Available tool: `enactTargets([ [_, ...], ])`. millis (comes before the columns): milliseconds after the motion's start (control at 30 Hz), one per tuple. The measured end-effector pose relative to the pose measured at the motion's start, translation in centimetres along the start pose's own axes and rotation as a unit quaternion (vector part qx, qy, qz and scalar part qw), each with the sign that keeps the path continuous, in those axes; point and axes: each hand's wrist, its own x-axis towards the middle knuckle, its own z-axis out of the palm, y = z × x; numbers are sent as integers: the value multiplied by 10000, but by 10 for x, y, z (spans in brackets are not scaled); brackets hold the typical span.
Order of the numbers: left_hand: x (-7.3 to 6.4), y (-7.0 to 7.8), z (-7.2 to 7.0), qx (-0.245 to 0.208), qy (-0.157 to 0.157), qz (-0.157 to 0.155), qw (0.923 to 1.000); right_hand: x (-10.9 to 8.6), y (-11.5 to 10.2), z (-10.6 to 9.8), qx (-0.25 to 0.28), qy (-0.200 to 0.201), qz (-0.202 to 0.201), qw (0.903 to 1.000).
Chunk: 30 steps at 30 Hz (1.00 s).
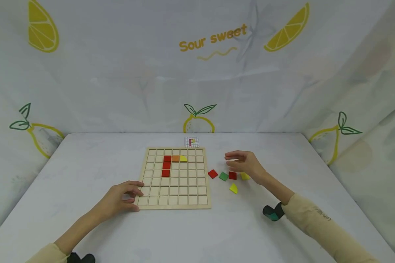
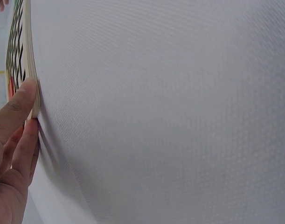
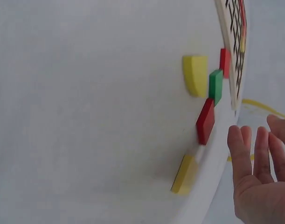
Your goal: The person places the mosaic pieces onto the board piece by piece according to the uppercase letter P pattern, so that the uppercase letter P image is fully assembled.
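Observation:
A wooden grid board [image 1: 174,209] lies on the white table. In its upper part stand a column of three red squares [image 1: 166,165], then an orange square [image 1: 175,158] and a yellow piece with a rounded corner [image 1: 183,158]. My left hand [image 1: 118,195] holds the board at its front left corner, thumb and fingers against the edges. Right of the board, my right hand [image 1: 245,163] hovers with fingers extended and nothing held. Below it lie a red tile [image 3: 205,122], a green tile [image 3: 216,87] and a yellow tile [image 3: 184,175], partly covered in the head view.
Another red tile [image 1: 213,174] lies close to the board's right edge. A yellow quarter-round tile [image 1: 233,188] sits nearer the front. Behind the board is a small printed pattern card [image 1: 192,142]. A white cloth with lemon prints [image 1: 197,80] hangs behind the table.

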Motion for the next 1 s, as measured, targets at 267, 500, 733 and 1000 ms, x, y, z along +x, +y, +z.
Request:
enactTargets([
  [267, 1, -3, 0, -125, -54, -90, 9999, -2, 15, -22, -882, -181, -151, 9958],
  [500, 1, -5, -1, -103, -46, -107, 9999, -5, 25, -30, -813, -290, -338, 9957],
  [733, 1, -6, 0, -117, -32, -142, 9998, -9, 28, -24, -608, -682, -368, 9951],
  [1000, 1, -7, 0, -113, -45, -155, 9998, -8, 26, -13, -555, -771, -381, 9947],
])
